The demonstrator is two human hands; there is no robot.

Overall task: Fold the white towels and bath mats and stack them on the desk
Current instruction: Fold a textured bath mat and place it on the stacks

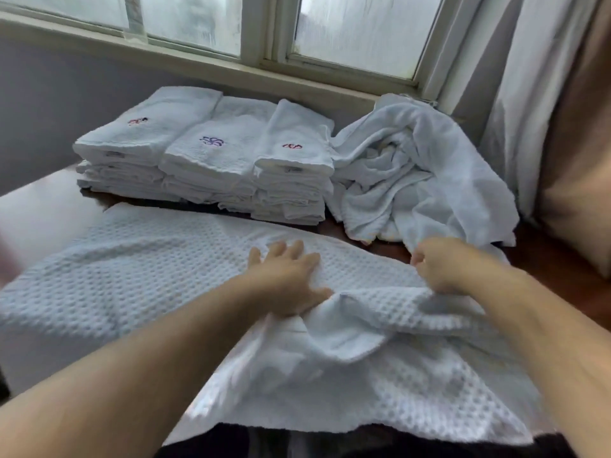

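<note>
A white waffle-textured bath mat lies spread over the desk's near half, with its near right part bunched and hanging over the front edge. My left hand presses flat on the mat's middle, fingers straight. My right hand grips a raised fold of the mat at its right side. Behind the mat stand three stacks of folded white towels side by side, each with small embroidery on top. To their right sits a crumpled heap of unfolded white towels.
The dark wooden desk shows bare at the right. A window sill and window run along the back. Curtains hang at the right, close to the towel heap. A grey wall is at the left.
</note>
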